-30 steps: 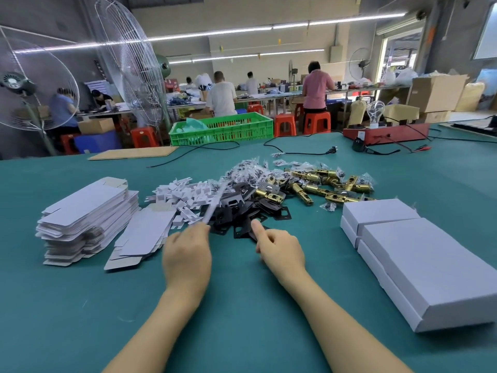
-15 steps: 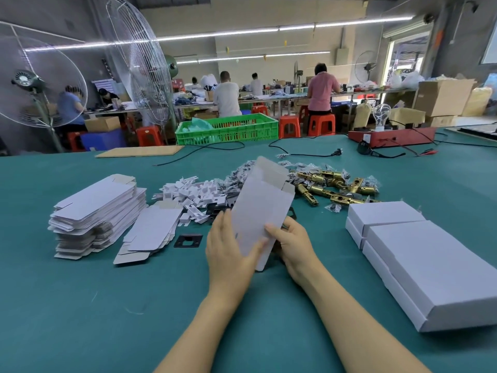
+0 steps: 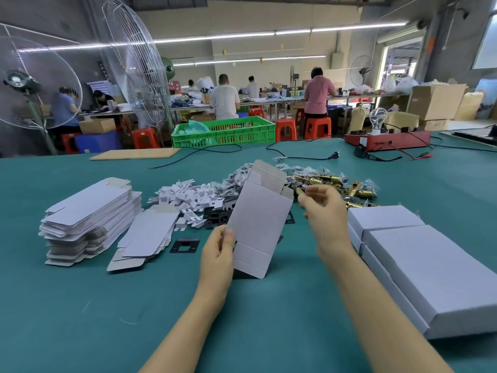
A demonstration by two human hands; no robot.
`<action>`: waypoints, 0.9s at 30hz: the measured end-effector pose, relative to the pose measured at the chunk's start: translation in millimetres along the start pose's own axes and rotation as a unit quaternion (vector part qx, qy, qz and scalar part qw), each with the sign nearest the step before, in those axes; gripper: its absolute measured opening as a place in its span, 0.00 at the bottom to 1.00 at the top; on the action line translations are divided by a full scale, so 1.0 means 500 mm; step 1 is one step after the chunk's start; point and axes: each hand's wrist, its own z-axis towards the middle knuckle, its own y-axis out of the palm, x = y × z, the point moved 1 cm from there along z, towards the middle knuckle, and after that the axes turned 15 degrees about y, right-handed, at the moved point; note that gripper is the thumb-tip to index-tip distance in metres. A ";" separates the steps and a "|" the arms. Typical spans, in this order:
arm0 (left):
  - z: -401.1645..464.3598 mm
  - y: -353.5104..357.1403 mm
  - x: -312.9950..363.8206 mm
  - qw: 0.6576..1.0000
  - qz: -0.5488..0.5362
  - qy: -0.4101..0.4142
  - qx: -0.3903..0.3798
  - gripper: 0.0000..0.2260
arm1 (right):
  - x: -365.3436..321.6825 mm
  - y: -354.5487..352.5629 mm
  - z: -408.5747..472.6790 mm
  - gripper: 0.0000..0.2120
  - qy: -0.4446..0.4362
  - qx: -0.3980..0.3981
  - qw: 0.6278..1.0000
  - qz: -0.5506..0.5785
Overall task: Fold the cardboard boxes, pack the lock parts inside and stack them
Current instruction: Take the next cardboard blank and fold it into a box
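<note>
Green table (image 3: 80,305) runs across the whole view. Finished white boxes (image 3: 430,270) sit stacked at right, flat box blanks (image 3: 88,211) piled at left w/ a smaller loose pile (image 3: 150,235) beside. Mid-table: open-ended box (image 3: 259,224) held tilted above the surface, top flaps up. Left hand (image 3: 217,259) grips its lower left edge, thumb on front. Right hand (image 3: 326,214) is just right of the box top, fingers curled, pinching a brass latch (image 3: 301,192). Behind: brass lock parts (image 3: 336,184), white inserts (image 3: 188,197), 1 black plate (image 3: 185,245) lying apart.
</note>
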 end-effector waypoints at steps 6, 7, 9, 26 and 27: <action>-0.006 0.013 0.004 0.998 -0.011 0.052 -0.025 0.09 | -0.106 -0.028 -0.024 0.04 -0.158 -0.091 0.954 -0.240; -0.008 0.015 0.006 0.998 -0.013 0.061 -0.027 0.09 | -0.111 -0.027 -0.028 0.05 -0.179 -0.100 0.937 -0.284; -0.011 0.020 0.010 0.996 -0.014 0.076 -0.032 0.09 | -0.113 -0.024 -0.033 0.09 -0.220 -0.095 0.896 -0.374; -0.018 0.027 0.018 0.991 0.080 0.108 -0.017 0.07 | -0.121 -0.014 -0.040 0.04 -0.184 -0.094 0.870 -0.448; -0.019 0.028 0.018 0.989 0.094 0.114 -0.017 0.07 | -0.121 -0.012 -0.042 0.05 -0.184 -0.091 0.863 -0.461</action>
